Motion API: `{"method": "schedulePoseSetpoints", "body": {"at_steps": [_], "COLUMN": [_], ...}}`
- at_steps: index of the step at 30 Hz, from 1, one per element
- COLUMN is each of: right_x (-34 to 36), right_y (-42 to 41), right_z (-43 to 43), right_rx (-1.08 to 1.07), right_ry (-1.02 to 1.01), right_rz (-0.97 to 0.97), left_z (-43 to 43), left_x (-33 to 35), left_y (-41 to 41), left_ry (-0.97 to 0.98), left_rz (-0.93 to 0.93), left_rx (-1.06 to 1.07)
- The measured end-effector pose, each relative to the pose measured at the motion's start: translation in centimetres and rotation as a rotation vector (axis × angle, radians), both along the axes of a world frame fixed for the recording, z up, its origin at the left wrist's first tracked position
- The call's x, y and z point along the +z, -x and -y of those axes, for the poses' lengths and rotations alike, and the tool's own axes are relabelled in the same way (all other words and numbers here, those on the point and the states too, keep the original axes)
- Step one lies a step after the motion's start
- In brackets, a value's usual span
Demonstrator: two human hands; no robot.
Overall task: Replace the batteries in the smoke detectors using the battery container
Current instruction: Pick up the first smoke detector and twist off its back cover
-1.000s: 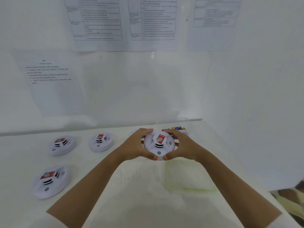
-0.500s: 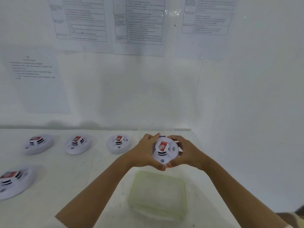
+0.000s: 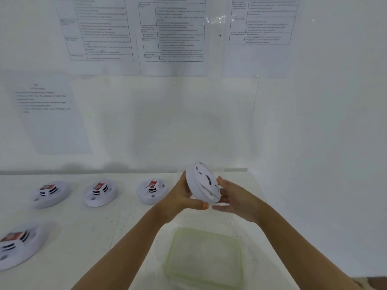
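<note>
I hold a round white smoke detector [image 3: 204, 184] up above the table, tilted on edge with its flat back facing me. My left hand [image 3: 180, 199] grips its left rim, thumb curled under the lower edge. My right hand [image 3: 234, 200] lies against its right side with the fingers fairly straight and blurred. Three more detectors with red labels sit in a row at the back: one [image 3: 152, 191] just left of my hands, one [image 3: 100, 193] further left, one [image 3: 50, 193] at far left. Another detector [image 3: 18, 243] lies at the near left. The battery container is hidden behind my hands.
A pale green translucent lid [image 3: 206, 256] lies flat on the white table [image 3: 104, 227] in front of me, under my forearms. White walls close the back and right sides, with printed sheets [image 3: 173, 32] taped on the back wall.
The detector has been lifted and turned over, from label-side facing me to its back facing me. My right hand's grip has loosened to straighter fingers. The camera has tipped up slightly.
</note>
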State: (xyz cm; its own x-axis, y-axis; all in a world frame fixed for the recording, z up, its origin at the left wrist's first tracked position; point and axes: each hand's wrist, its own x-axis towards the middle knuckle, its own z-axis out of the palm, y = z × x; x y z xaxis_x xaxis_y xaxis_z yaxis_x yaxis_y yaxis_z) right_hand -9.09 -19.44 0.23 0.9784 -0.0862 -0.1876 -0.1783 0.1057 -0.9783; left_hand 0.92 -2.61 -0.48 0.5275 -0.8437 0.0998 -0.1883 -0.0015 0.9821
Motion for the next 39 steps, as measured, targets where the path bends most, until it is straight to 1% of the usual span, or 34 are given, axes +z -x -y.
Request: {"method": "schedulePoseSetpoints", "body": {"at_steps": [2,4,9,11,15,21,34,39], "right_x": [0.0,0.1,0.0,0.2,0.7,0.7,0.8,1.0], "right_y": [0.0,-0.2,-0.6,-0.5,-0.3,-0.5,-0.9,-1.3], "right_z": [-0.5,-0.7,-0.4,-0.2,-0.3,-0.5,-0.5,-0.5], "right_rx": [0.061,0.073,-0.053,-0.07,-0.062,-0.065,-0.032,-0.038], "right_ry": [-0.068,-0.1,-0.137,-0.102,0.034,0.107,0.177,0.267], "right_rz": [0.026,0.071,0.098,0.099,0.107,0.1,0.073,0.073], "left_z": [-0.3,-0.4,-0.7,-1.0,-1.2,-0.8,-0.7,-0.7], "left_x": [0.0,-0.1,-0.1,-0.3,-0.4,-0.4,-0.9,-1.0], "left_y": [-0.1,-0.2,-0.3,-0.5,-0.8,-1.0,-1.9,-2.0], "left_ry": [-0.005,-0.012,0.044,0.026,-0.008,0.007,0.031,0.063], "left_rz": [-0.002,0.019,0.122,0.155,0.189,0.255,0.253,0.209], "left_rx": [-0.023,-0.031,0.082,0.055,0.023,0.022,0.019,0.033]}}
